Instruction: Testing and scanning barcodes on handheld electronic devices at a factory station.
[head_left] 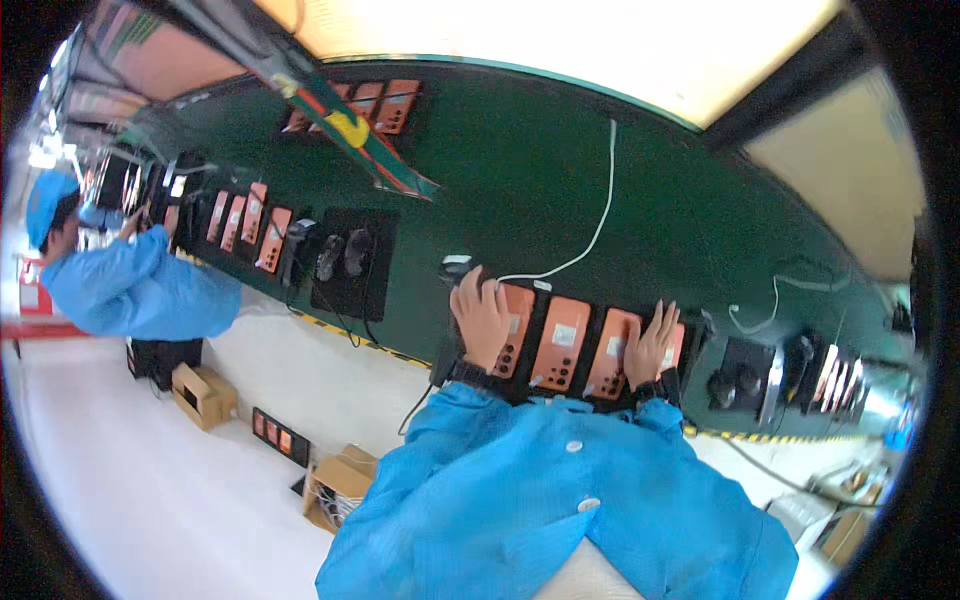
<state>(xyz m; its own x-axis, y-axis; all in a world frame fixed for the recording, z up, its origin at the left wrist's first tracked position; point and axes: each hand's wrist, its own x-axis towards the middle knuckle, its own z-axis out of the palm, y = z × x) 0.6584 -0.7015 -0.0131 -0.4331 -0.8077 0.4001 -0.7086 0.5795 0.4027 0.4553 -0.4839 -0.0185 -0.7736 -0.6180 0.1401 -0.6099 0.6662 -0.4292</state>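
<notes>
Several copper-orange smartphones, camera side up, lie in a row on a black tray (520,390) close in front of me. Small white labels show on them. My left hand (481,325) rests at the row's left end, fingers stretched out, overlapping the edge of the leftmost phone (515,330). Two phones in the middle, one (561,345) beside the other (608,360), show between my hands. At the right end my right hand (650,350) has its fingers extended and partly covers the last phone (672,350). Beyond my left fingertips sits a dark device (456,267) with a pale top.
A white cable (606,205) runs across the green bench (480,140). More phones (398,105) lie at the far side, others (274,240) to the left beside a black mat (375,290). A person (130,280) in blue works at left. Cardboard boxes (205,395) stand on the floor.
</notes>
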